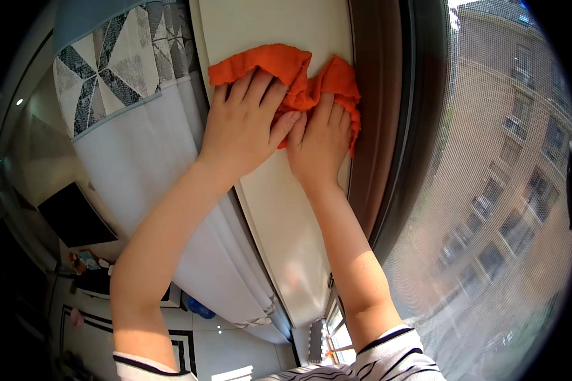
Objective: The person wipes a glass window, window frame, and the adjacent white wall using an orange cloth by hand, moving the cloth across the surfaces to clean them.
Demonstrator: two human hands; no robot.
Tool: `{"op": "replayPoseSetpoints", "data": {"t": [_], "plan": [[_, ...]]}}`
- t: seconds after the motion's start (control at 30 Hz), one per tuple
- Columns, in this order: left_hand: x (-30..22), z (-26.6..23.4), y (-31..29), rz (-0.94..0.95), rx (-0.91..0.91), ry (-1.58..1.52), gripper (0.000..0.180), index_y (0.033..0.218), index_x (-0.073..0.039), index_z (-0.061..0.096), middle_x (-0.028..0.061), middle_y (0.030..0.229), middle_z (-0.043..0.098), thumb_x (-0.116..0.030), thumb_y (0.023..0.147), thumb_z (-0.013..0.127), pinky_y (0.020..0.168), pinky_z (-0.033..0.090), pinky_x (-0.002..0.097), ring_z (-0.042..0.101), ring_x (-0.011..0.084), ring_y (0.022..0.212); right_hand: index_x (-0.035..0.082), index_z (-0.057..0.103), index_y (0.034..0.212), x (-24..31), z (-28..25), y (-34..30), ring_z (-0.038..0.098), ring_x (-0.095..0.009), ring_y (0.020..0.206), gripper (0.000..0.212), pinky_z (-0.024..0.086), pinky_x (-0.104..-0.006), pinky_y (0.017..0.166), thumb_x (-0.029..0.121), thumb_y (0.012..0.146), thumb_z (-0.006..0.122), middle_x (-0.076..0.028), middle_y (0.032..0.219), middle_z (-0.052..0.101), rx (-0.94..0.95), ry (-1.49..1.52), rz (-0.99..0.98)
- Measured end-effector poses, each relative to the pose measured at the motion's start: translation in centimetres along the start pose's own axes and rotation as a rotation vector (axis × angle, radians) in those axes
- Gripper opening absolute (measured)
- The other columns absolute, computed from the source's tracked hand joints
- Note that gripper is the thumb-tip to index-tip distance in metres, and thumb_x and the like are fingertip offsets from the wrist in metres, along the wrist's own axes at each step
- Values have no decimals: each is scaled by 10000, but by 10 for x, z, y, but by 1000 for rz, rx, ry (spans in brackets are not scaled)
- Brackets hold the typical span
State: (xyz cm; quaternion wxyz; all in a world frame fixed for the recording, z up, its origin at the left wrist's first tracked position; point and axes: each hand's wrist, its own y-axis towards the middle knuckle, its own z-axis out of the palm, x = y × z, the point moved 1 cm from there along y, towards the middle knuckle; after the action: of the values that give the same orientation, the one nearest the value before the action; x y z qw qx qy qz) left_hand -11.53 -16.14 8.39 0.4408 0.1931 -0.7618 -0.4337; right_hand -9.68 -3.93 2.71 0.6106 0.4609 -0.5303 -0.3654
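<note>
A crumpled orange cloth (270, 60) lies spread across a cream-coloured ledge (279, 254) that runs beside a window. My left hand (243, 124) holds the cloth's left part, fingers bent into it and their tips hidden by its folds. Close by on the right, my right hand (321, 136) grips the other part, its fingertips also covered by the fabric. Both thumbs nearly meet at the lower edge of the cloth. Each arm is stretched forward, palms turned down to the ledge.
Right of the ledge runs a brown window frame (376, 127), then a mesh screen (426, 267) with a brick building behind it. A white curtain (152, 165) with a patterned band hangs along the left. Farther left are a dark screen (76, 216) and a tiled floor (235, 349).
</note>
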Motion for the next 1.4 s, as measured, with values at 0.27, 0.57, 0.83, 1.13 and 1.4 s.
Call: {"op": "replayPoseSetpoints", "data": {"t": [0.27,0.57,0.83,1.13,1.4], "plan": [[-48,14,-87,18,124,-108,357,1061,-133,618,22,1074,563,-429,861,607,875,386,410,495,210,997,-64,430,1187,-36,-12,-112,458,-410,898,444,369,-500,777,207,845,508,-235,989,489,265,45,128],[-74,23,-143,43,170,-161,418,1145,-139,601,17,1139,572,-428,845,636,924,404,425,513,207,1034,-31,466,1144,-55,-18,-171,496,-416,903,409,395,-512,766,264,868,528,-234,997,517,316,-23,174],[-50,21,-127,-321,153,-350,849,1453,52,227,259,1385,363,-330,842,676,1045,308,547,355,459,1249,-42,465,1148,-18,-17,-122,491,-418,913,358,371,-497,793,233,919,479,-236,1013,522,290,99,205],[17,-2,-22,-202,-163,-199,625,1398,75,294,285,1361,372,-208,909,560,1067,296,528,349,497,1247,-11,479,1284,34,1,7,542,-323,968,444,450,-421,789,211,899,472,-159,1071,583,15,81,-140],[49,0,19,-204,-311,-50,479,1313,29,472,284,1315,488,-186,888,515,1076,319,502,439,438,1243,11,495,1279,47,15,68,567,-294,860,456,467,-416,709,207,867,489,-117,939,604,-195,46,-298]]}}
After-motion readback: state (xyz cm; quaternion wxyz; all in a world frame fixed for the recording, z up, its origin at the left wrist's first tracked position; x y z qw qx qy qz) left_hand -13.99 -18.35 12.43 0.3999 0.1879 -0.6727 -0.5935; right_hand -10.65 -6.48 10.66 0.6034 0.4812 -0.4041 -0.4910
